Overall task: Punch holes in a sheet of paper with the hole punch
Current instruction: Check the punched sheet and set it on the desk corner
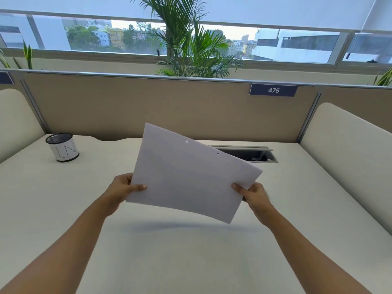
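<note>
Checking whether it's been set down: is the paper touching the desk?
Apart. Head view: left hand and right hand hold the paper up, its shadow separate on the desk below.

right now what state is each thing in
sheet of paper: held up off the desk, tilted, two holes near its far edge
left hand: pinches the sheet's left edge
right hand: pinches the sheet's right edge
pen cup: upright on the desk, nothing sticking out
cable hatch: open, dark inside
</note>
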`<state>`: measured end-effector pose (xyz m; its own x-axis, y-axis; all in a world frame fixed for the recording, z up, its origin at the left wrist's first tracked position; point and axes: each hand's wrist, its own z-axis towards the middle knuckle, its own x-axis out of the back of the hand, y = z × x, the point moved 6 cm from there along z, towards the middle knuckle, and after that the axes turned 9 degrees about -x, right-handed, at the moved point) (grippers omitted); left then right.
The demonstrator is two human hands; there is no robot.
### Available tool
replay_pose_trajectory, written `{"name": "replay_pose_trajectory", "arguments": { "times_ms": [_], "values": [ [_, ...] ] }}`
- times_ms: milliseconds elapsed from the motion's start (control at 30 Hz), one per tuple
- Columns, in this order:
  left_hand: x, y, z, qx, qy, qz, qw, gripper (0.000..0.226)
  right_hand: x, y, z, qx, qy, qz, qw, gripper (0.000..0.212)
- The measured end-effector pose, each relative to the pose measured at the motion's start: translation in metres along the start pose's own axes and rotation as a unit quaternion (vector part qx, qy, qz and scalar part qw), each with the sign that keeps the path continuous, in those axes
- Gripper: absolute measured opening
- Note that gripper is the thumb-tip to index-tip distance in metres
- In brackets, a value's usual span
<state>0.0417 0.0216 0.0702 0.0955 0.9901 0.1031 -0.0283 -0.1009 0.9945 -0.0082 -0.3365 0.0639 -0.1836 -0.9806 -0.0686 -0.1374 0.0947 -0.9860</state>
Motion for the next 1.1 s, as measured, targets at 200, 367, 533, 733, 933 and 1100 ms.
{"name": "replay_pose_trajectory", "arguments": {
  "times_ms": [200,367,533,733,933,1100],
  "values": [
    [-0.012,-0.012,-0.004,-0.018,0.007,-0.028,0.999,0.014,-0.010,0.006,0.003,-0.015,-0.008,-0.052,0.999,0.005],
    [-0.011,-0.013,-0.007,-0.044,0.058,-0.055,0.996,0.013,-0.013,0.005,0.003,-0.010,0.004,-0.042,0.999,0.007],
    [-0.011,-0.014,-0.006,-0.047,0.047,-0.052,0.996,0.016,-0.012,0.013,0.004,-0.011,-0.003,-0.036,0.999,0.013],
    [-0.013,-0.019,-0.008,-0.049,0.059,-0.054,0.996,0.013,-0.011,0.021,0.006,-0.009,0.000,-0.026,1.000,0.014],
    [-0.015,-0.012,-0.007,-0.059,0.050,-0.064,0.995,0.021,-0.009,0.023,0.008,-0.008,-0.005,-0.020,1.000,0.017],
    [-0.022,-0.018,-0.010,-0.051,0.049,-0.071,0.995,0.016,-0.004,0.035,0.008,-0.025,-0.012,-0.028,0.999,0.021]
  ]
}}
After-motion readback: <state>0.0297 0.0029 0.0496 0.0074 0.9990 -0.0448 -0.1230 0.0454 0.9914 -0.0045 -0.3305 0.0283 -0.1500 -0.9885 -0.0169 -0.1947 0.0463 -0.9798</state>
